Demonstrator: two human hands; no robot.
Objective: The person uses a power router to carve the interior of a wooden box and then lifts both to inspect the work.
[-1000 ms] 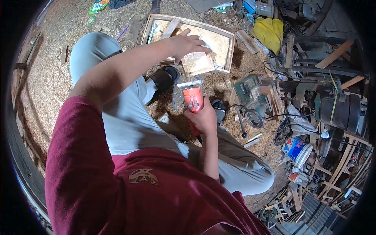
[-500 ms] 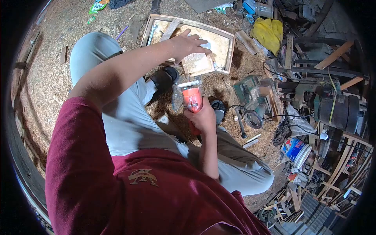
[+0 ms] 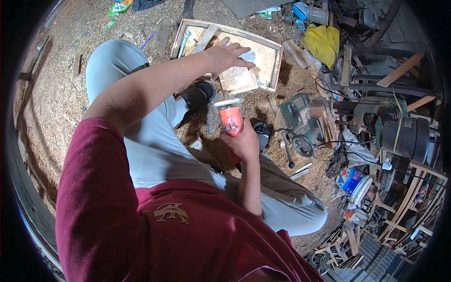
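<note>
My right hand [image 3: 244, 141] is closed around the body of an orange power trimmer [image 3: 230, 118] with a clear base, held upright just below a small wooden frame piece [image 3: 238, 79]. My left hand [image 3: 228, 54] reaches forward with fingers spread, resting over the small frame piece and the large wooden frame [image 3: 188, 26] on the sawdust floor. A wrench [image 3: 183, 40] lies inside the large frame at its left side. My knees and black shoes [image 3: 199, 94] are below the frame.
A green power tool [image 3: 300, 115] with a cord lies on the sawdust to the right. A yellow cloth [image 3: 322, 40], wood offcuts, a machine with a belt wheel [image 3: 404, 134] and a blue-white bucket [image 3: 354, 183] crowd the right side. Sawdust covers the floor at left.
The trimmer has risen slightly toward the small frame piece. My left hand has shifted a little and its fingers have spread over the frame.
</note>
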